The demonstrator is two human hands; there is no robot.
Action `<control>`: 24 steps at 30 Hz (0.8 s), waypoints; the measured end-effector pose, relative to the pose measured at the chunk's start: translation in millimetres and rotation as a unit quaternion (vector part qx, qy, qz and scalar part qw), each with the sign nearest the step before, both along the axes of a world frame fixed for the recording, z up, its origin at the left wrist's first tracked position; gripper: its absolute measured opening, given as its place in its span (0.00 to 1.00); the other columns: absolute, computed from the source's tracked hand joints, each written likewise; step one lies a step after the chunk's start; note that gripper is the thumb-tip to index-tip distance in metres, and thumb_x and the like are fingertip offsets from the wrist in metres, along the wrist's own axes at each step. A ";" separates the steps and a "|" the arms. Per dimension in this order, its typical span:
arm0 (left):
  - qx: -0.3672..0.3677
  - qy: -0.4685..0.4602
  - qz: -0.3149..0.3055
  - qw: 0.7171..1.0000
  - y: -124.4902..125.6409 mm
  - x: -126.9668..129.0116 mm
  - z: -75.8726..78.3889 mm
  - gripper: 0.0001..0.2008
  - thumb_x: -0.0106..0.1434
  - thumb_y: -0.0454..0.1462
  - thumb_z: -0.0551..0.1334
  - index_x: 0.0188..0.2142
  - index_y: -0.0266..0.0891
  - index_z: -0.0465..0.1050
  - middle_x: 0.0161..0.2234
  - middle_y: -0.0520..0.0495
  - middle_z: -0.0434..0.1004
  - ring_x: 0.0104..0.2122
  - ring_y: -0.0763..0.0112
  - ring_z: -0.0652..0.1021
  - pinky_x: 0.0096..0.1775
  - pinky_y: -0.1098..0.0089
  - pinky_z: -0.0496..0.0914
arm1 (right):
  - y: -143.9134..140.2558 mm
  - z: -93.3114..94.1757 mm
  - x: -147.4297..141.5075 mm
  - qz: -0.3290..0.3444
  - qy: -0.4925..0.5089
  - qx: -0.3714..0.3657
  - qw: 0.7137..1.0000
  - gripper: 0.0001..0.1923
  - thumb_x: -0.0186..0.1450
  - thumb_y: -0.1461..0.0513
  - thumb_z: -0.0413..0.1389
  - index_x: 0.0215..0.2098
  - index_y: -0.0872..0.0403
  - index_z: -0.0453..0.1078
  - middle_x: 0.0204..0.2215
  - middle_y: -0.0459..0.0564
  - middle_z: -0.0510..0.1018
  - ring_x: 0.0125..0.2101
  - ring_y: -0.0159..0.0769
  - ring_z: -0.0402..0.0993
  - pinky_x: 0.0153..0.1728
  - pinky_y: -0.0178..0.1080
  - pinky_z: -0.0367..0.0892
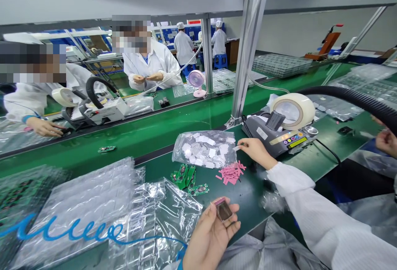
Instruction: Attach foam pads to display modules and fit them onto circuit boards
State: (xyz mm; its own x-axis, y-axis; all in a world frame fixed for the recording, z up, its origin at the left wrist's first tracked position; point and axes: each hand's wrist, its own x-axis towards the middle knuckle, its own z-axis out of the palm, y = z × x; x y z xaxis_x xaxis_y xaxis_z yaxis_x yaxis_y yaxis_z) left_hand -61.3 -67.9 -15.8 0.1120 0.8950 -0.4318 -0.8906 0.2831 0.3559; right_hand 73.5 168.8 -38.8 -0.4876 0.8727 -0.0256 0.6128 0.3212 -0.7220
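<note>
My left hand [214, 235], palm up at the front of the bench, holds a small square part [223, 211] between thumb and fingers. The part has a dark, glossy face and a pink strip along one edge. My right hand [256, 150] pinches a small white piece [237, 148] between thumb and fingertips. That piece is at the right edge of a clear bag [204, 148] with many white pieces on it. In front of the bag lie a pile of pink strips [231, 173] and several green circuit boards [184, 177].
A tape dispenser [279, 133] with a big roll stands at the right. Clear plastic trays [93, 204] are stacked at the left, crossed by a blue coiled cord [77, 230]. A green conveyor [161, 117] runs behind. Co-workers sit across it; another person's hand [386, 139] shows at the right.
</note>
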 end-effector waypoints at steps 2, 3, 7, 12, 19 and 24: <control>0.004 -0.026 -0.011 1.000 2.0 2.8 1.9 0.15 0.55 0.45 0.63 0.36 0.36 0.76 0.42 0.39 0.79 0.37 0.66 0.77 0.45 0.62 0.66 | -19.3 13.6 17.6 0.010 0.046 -0.024 0.999 0.15 0.63 0.53 0.52 0.35 0.57 0.69 0.23 0.45 0.73 0.24 0.33 0.71 0.27 0.37 0.68; 0.009 -0.042 -0.020 0.999 3.3 4.8 3.0 0.15 0.55 0.45 0.63 0.36 0.36 0.76 0.44 0.39 0.77 0.40 0.65 0.76 0.47 0.62 0.66 | -32.7 20.5 25.0 0.024 0.070 -0.041 0.996 0.17 0.62 0.51 0.52 0.36 0.56 0.69 0.21 0.45 0.73 0.22 0.33 0.71 0.24 0.37 0.67; 0.039 -0.099 -0.054 0.993 8.6 15.2 7.2 0.17 0.55 0.46 0.63 0.37 0.35 0.76 0.46 0.38 0.75 0.48 0.58 0.73 0.51 0.61 0.62 | -92.4 45.3 42.2 0.106 0.155 -0.113 0.976 0.16 0.60 0.50 0.54 0.32 0.54 0.69 0.26 0.47 0.75 0.26 0.34 0.73 0.28 0.35 0.68; 0.074 -0.108 -0.061 0.990 9.7 25.4 11.7 0.17 0.55 0.46 0.63 0.33 0.32 0.76 0.37 0.42 0.78 0.49 0.53 0.73 0.52 0.60 0.62 | -121.9 68.1 46.8 0.126 0.190 -0.135 0.964 0.05 0.59 0.62 0.55 0.34 0.52 0.69 0.26 0.44 0.73 0.29 0.31 0.69 0.31 0.33 0.65; 0.109 -0.074 -0.056 0.990 6.4 28.4 15.4 0.13 0.55 0.42 0.64 0.34 0.32 0.77 0.38 0.41 0.80 0.48 0.51 0.74 0.51 0.61 0.64 | -113.9 81.8 43.7 0.222 0.122 -0.103 0.962 0.05 0.61 0.62 0.55 0.32 0.52 0.74 0.29 0.46 0.77 0.31 0.33 0.71 0.34 0.35 0.65; 0.131 -0.071 -0.056 0.987 4.8 29.1 15.3 0.13 0.54 0.39 0.65 0.35 0.30 0.77 0.38 0.39 0.81 0.46 0.58 0.76 0.51 0.65 0.66 | -119.4 78.5 37.0 0.222 0.083 -0.052 0.970 0.08 0.63 0.63 0.54 0.38 0.51 0.75 0.32 0.48 0.79 0.35 0.35 0.73 0.37 0.37 0.67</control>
